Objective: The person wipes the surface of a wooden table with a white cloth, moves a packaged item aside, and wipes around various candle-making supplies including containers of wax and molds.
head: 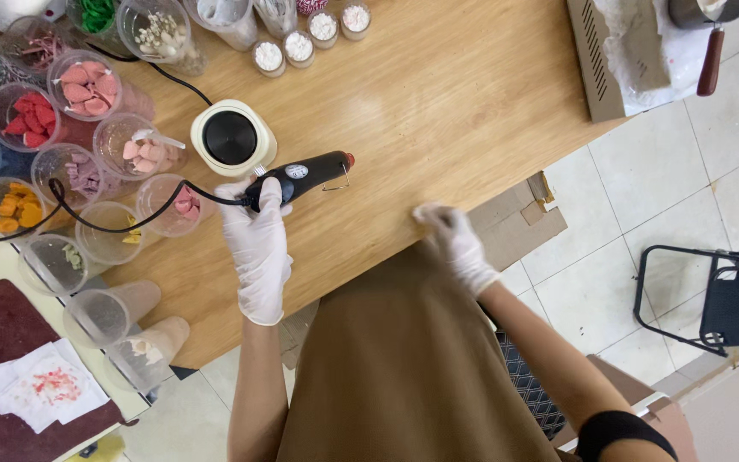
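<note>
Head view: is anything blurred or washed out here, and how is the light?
Head view: even, soft daylight, with only faint shadows on the wooden table. The right hand is smeared by motion blur at the table's edge, while the left hand and the black glue gun it grips are sharp. The white paper at top right is nearly washed out. The picture's edges look slightly stretched.

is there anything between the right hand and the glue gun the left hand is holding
Nothing visible does. The left hand grips the black glue gun by its rear; its red-tipped nozzle points toward the right hand, which rests at the table edge. Only bare wood lies between them.
</note>
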